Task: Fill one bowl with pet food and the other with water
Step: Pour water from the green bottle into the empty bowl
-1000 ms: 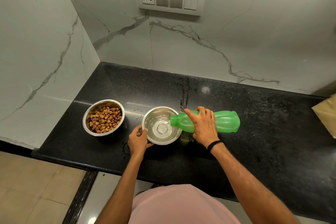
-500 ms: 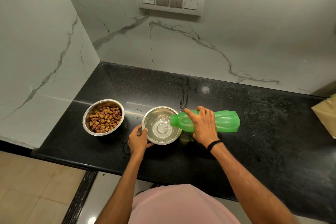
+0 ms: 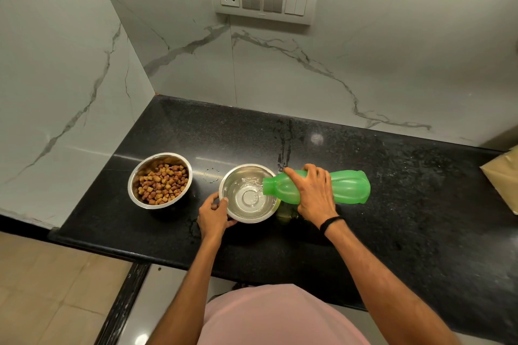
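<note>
At a black stone table (image 3: 420,204) in a marble-tiled corner, I pour water into the second of two steel bowls. My right hand (image 3: 315,194) is wrapped around the middle of a green plastic bottle (image 3: 347,187), fingers curled over the top and thumb toward the neck, holding it on its side with the mouth over the right edge of the water bowl (image 3: 248,193). A shallow pool of clear water lies in the bottom, rippled where the stream lands. My left hand (image 3: 214,213) steadies that bowl, fingers closed on its near-left rim. The food bowl (image 3: 159,180), already holding brown kibble, sits just to the left, apart from the water bowl.

By my judgement the food half of the task is done and the water half is under way, with the bowl far from full. What comes next calls for holding the tilt until the level rises, then righting the bottle before water nears the rim.

Compared with a second ago, almost nothing has shifted: both hands, bottle and bowls hold the same places, and only the ripples in the water look slightly different.
</note>
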